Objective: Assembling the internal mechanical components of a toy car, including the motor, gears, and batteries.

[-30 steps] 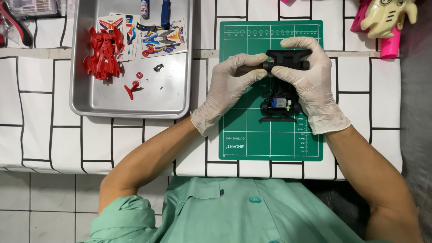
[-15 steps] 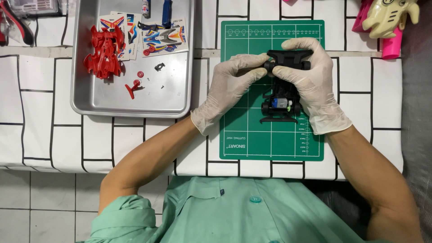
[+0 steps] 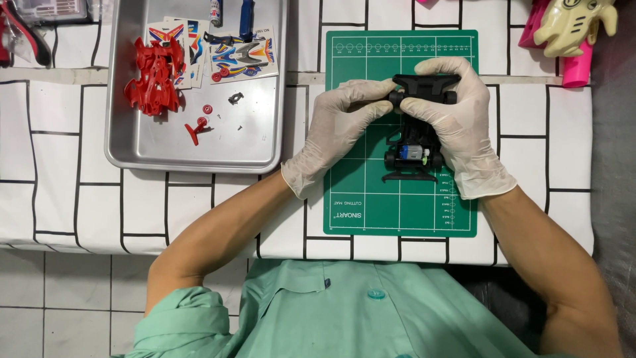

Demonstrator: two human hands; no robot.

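A black toy car chassis [image 3: 414,149] with small wheels and a motor showing lies on a green cutting mat [image 3: 397,212]. My left hand [image 3: 338,129], in a pale glove, pinches the chassis's far end from the left. From the right, my gloved right hand [image 3: 457,129] wraps over the same end, thumb on top. The near wheels and bumper stay uncovered.
A metal tray [image 3: 262,142] at upper left holds a red car body shell [image 3: 156,76], sticker sheets [image 3: 242,59], a small red part [image 3: 197,129] and tiny loose pieces. A cream and pink toy [image 3: 570,26] sits at the far right. Pliers [image 3: 26,36] lie top left.
Almost nothing differs; both hands stay on the chassis's far end with only slight finger shifts.
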